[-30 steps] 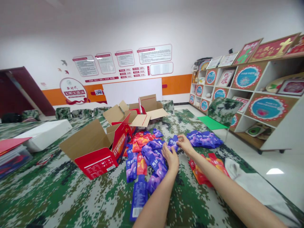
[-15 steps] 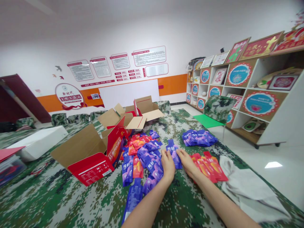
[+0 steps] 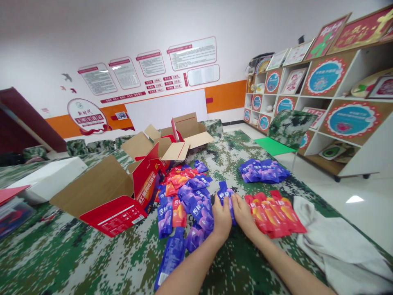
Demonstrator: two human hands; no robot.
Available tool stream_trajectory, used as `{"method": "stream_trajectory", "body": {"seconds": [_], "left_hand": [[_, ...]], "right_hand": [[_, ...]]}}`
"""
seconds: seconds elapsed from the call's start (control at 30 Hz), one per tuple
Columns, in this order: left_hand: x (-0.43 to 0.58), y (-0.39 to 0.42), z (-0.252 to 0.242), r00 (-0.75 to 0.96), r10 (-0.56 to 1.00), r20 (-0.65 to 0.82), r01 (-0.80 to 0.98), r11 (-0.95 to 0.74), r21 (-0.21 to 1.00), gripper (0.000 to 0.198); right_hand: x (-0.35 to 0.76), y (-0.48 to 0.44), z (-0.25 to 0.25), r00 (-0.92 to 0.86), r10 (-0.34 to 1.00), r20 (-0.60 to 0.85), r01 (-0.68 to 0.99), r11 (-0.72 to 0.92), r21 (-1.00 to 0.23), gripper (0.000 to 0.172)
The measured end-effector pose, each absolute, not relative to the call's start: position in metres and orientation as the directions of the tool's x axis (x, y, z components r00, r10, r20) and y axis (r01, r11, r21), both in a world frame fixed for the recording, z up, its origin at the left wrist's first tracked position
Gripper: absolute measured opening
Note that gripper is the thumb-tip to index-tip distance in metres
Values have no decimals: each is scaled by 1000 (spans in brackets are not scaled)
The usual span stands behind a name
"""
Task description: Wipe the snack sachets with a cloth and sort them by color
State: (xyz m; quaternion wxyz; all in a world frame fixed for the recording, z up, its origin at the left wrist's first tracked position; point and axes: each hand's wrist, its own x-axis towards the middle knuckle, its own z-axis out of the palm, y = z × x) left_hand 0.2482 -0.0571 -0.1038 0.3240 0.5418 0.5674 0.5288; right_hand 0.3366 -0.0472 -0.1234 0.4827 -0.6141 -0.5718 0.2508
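Observation:
A blue-purple pouch stands between my hands, its spout end up and its printed face toward me. My left hand is closed on its left side, and my right hand is closed on its right side. Left of my hands lies a mixed pile of blue pouches and red pouches. To the right, red pouches lie in an overlapping row. Behind them is a group of blue pouches. One long blue pouch lies by my left forearm.
Open red cartons with raised cardboard flaps stand at the left and behind the pile. A grey cloth lies at the right table edge. A white foam box is far left. A chair stands beyond the table.
Both hands have come closer together around the blue pouch, covering more of its lower part. The camera view has shifted slightly.

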Motion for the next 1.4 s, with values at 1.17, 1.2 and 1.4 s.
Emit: {"method": "stream_trajectory", "body": {"seconds": [1.17,1.2,1.4], "left_hand": [[224,-35,-115,-90,982,165,184,-147,972,30],[224,-35,-113,-96,981,168,177,-149,973,30],[221,-36,-99,-169,971,170,128,-150,980,29]], "right_hand": [[493,64,-62,547,835,66,762,-464,-451,40],[487,58,-63,551,826,119,779,-457,-430,44],[423,13,-62,301,799,521,952,-217,-218,40]]}}
